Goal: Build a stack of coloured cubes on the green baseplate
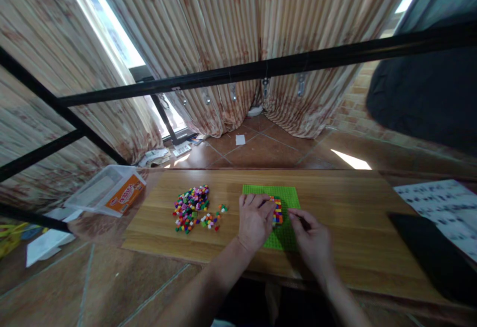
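Note:
A bright green baseplate (269, 189) lies on the wooden table, bearing a compact block of small multicoloured toy bricks (278, 211). From the left, my left hand (255, 220) reaches over the plate, its fingers curled against the block's left side and covering part of it. My right hand (313, 240) is over the plate's right edge, just right of the block and apart from it. Its thumb and forefinger are pinched together; whatever is between them is too small to make out. A heap of loose toy bricks (190, 207) lies left of the plate, with several scattered beside it.
A clear plastic box (99, 188) with an orange label stands at the table's left end. On the right are a black flat object (428, 252) and a printed sheet (443, 207). A black metal bar (238, 73) crosses beyond the table, before striped curtains (208, 24).

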`<action>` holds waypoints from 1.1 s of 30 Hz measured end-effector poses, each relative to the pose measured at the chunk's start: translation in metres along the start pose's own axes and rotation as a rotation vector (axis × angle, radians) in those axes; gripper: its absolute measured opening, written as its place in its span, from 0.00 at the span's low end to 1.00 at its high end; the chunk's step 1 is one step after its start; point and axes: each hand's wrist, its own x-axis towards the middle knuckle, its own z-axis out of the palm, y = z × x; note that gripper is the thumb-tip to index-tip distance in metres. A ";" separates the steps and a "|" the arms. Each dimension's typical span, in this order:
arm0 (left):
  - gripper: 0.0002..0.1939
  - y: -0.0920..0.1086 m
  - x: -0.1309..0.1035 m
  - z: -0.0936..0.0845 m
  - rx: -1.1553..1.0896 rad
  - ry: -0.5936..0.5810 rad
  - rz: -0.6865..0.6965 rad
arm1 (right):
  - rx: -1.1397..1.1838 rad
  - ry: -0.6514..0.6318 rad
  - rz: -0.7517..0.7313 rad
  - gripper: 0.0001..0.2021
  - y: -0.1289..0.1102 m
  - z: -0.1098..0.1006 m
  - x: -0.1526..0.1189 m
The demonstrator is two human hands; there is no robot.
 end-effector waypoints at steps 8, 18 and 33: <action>0.07 -0.003 -0.002 -0.001 0.026 -0.029 0.081 | 0.034 -0.042 0.102 0.25 -0.014 0.016 0.022; 0.09 -0.002 -0.002 -0.005 -0.030 -0.095 0.072 | 0.022 -0.076 0.103 0.25 -0.013 0.027 0.025; 0.13 0.000 -0.002 -0.013 -0.124 -0.096 0.060 | -0.099 -0.086 0.077 0.26 -0.015 0.024 0.022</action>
